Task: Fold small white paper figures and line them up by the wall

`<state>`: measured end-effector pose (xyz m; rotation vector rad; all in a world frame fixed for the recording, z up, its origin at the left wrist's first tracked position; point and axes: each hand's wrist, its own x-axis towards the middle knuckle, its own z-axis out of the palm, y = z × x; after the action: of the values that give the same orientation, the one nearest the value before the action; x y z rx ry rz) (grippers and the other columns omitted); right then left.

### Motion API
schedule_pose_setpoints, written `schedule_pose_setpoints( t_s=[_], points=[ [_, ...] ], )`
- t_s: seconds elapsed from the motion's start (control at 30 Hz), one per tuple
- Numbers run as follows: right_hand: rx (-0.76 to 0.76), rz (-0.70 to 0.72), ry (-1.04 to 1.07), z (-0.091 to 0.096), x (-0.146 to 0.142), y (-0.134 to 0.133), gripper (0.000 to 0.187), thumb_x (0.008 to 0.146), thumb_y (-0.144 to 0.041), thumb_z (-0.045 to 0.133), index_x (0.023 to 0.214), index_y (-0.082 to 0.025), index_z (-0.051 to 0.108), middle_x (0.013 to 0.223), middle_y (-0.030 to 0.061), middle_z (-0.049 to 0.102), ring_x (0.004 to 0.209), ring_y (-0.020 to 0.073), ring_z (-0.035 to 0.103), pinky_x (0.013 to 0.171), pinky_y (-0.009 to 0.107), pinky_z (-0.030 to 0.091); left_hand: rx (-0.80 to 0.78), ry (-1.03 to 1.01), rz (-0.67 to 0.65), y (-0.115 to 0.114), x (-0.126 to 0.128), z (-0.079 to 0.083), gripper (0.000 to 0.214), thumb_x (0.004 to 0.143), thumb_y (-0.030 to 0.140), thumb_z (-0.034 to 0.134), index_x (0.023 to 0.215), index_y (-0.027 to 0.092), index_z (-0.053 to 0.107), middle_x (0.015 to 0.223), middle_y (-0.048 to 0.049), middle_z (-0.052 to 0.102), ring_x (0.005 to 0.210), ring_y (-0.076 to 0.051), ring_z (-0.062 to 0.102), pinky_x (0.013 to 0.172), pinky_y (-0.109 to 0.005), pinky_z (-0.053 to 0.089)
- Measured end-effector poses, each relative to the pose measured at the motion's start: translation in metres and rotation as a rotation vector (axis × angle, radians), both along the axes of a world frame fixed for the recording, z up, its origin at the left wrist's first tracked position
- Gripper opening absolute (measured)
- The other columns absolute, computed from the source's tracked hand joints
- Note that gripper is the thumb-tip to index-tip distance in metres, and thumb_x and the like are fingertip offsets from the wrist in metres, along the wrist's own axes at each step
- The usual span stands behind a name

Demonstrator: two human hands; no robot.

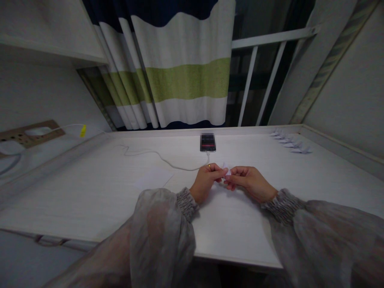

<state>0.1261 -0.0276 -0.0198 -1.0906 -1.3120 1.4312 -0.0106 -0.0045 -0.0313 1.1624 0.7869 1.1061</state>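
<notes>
A small piece of folded white paper (227, 169) is pinched between my two hands above the desk. My left hand (207, 178), with a ring on one finger, is closed on its left side with thumb and fingertips. From the right, my right hand (246, 180) grips the same paper between thumb and fingers. The fingertips cover much of the paper, so its full shape is hidden. Flat on the desk to the left of my hands lies a white paper sheet (154, 177).
The white desk (90, 192) bears a phone (208, 142) with a white cable (168, 161) running left. Several folded white paper pieces (289, 142) stand in a row at the back right. A power strip (33, 132) hangs on the left wall; a striped curtain (186, 80) hangs behind.
</notes>
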Motion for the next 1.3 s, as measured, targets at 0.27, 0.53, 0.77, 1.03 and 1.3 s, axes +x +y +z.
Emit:
schedule_pose_setpoints(
  t_s=[0.27,0.53,0.77,1.03,1.3],
  points=[
    [-0.025,0.001,0.011,-0.0015,-0.0006,0.0000,0.018,0.052,-0.025,0.071,0.055,-0.012,0.059,0.051,-0.0001,0.062,0.041,0.0072,0.053,0.044,0.021,0.043,0.048,0.075,-0.060,0.0005,-0.0007,0.0008,0.033,0.059,0.042,0.064,0.055,0.013,0.048,0.046,0.0049,0.045,0.043,-0.004,0.039,0.047,-0.021,0.029],
    [-0.022,0.040,-0.010,-0.0039,-0.0026,-0.0002,0.017,0.054,-0.025,0.070,0.058,-0.012,0.059,0.053,-0.0001,0.062,0.042,0.0071,0.053,0.045,0.022,0.042,0.073,0.160,-0.041,0.0003,0.0011,-0.0003,0.033,0.056,0.038,0.067,0.050,0.014,0.046,0.043,0.0050,0.045,0.041,-0.005,0.040,0.044,-0.020,0.028],
    [-0.030,0.037,-0.010,-0.0037,-0.0029,-0.0013,0.020,0.054,-0.026,0.071,0.054,-0.012,0.056,0.053,0.0003,0.063,0.042,0.0073,0.053,0.045,0.022,0.043,0.123,0.189,-0.016,0.0003,0.0011,-0.0003,0.030,0.065,0.039,0.059,0.051,0.013,0.053,0.041,0.0038,0.044,0.041,-0.006,0.038,0.046,-0.022,0.030],
    [-0.034,0.038,0.017,-0.0044,-0.0017,-0.0006,0.018,0.055,-0.023,0.069,0.052,-0.012,0.055,0.052,0.0001,0.063,0.041,0.0070,0.053,0.045,0.021,0.043,0.128,0.143,-0.034,0.0014,0.0000,-0.0012,0.036,0.070,0.044,0.052,0.053,0.012,0.054,0.045,0.0018,0.046,0.043,-0.006,0.040,0.047,-0.022,0.031],
    [-0.047,0.034,-0.014,-0.0045,-0.0012,-0.0001,0.008,0.053,-0.016,0.066,0.058,-0.011,0.061,0.051,0.0004,0.063,0.041,0.0075,0.054,0.044,0.021,0.044,0.113,0.183,-0.086,-0.0015,0.0005,-0.0006,0.027,0.058,0.034,0.067,0.055,0.011,0.052,0.047,0.0027,0.048,0.044,-0.005,0.041,0.045,-0.020,0.028]
  ],
)
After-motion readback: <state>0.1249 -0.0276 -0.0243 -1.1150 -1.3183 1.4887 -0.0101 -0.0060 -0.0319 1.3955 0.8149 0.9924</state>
